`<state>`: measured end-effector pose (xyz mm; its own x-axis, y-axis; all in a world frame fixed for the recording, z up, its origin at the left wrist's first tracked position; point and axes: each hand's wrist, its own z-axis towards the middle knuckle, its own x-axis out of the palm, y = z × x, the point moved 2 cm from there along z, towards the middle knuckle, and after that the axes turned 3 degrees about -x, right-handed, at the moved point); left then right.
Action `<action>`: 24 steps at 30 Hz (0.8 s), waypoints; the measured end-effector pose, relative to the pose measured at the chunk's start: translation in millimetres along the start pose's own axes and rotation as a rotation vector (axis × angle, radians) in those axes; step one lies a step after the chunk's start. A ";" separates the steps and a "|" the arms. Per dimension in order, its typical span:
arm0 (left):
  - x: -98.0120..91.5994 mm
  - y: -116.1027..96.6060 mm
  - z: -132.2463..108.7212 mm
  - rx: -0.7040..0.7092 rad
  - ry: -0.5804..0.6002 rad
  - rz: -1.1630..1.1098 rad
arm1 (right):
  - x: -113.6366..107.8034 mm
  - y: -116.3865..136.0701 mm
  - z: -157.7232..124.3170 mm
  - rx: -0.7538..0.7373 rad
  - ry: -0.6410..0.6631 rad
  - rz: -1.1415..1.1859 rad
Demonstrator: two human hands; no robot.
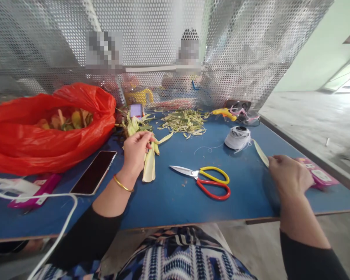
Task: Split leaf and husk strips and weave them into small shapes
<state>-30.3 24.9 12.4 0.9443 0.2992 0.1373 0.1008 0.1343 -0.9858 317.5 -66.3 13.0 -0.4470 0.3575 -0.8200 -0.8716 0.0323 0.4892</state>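
My left hand [137,151], with a gold bangle at the wrist, is closed on a bunch of pale yellow-green leaves [149,166] at centre-left. My right hand [290,175] is closed at the table's right side, with one pale leaf strip [261,154] sticking out from its fingers. Between the hands lie scissors [196,174] with one yellow and one red handle, blades apart a little and pointing left. Behind them stands a spool of white thread [238,138], its loose end trailing left. A pile of thin leaf scraps [184,122] lies at the back middle.
A red plastic bag [84,149] with plant pieces fills the left. Near it are a phone [95,173], a magenta item [43,190] and a white cable [67,221]. A pink packet [321,175] lies beside my right hand. Glasses [245,115] lie before the perforated metal screen [151,35].
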 end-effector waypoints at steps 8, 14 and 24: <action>-18.2 -13.9 19.9 0.154 -0.105 0.115 | 42.5 69.2 -12.6 -0.376 0.500 -0.223; -19.2 -5.7 19.6 0.242 0.154 0.777 | 66.4 89.6 -18.0 -0.463 0.566 -0.487; -9.9 10.8 10.6 0.269 0.225 1.480 | 77.6 94.3 15.4 -0.306 0.414 -0.607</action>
<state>-41.9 33.4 1.5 0.1710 0.1726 -0.9700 -0.9852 0.0226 -0.1696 203.7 -21.2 0.1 0.1375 -0.0187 -0.9903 -0.9767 -0.1690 -0.1324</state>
